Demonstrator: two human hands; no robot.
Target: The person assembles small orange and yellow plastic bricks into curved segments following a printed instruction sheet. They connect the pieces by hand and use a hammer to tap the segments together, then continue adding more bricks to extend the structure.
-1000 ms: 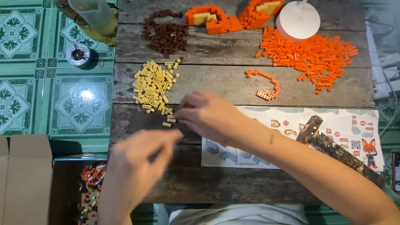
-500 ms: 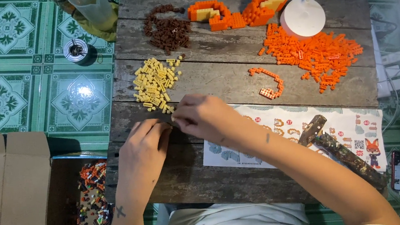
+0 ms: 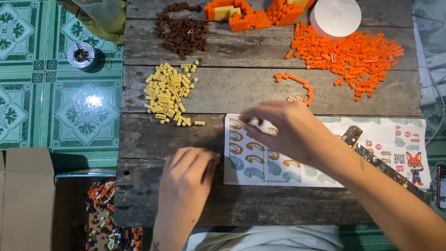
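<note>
Instruction sheet (image 3: 290,160) under right hand (image 3: 288,130), left hand (image 3: 185,182) just beside

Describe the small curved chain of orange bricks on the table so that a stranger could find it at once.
Start at the wooden table and find the white round lamp base near its far right. Below it spreads the big loose heap of orange bricks. The curved chain lies left of that heap, just beyond the right hand; unlike the scattered bricks, its pieces are joined into one thin arc.

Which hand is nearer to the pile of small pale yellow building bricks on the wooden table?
Left. The left hand lies below the pile of pale yellow bricks, close to its lowest strays; the right hand sits farther right, over the printed instruction sheet.
</note>
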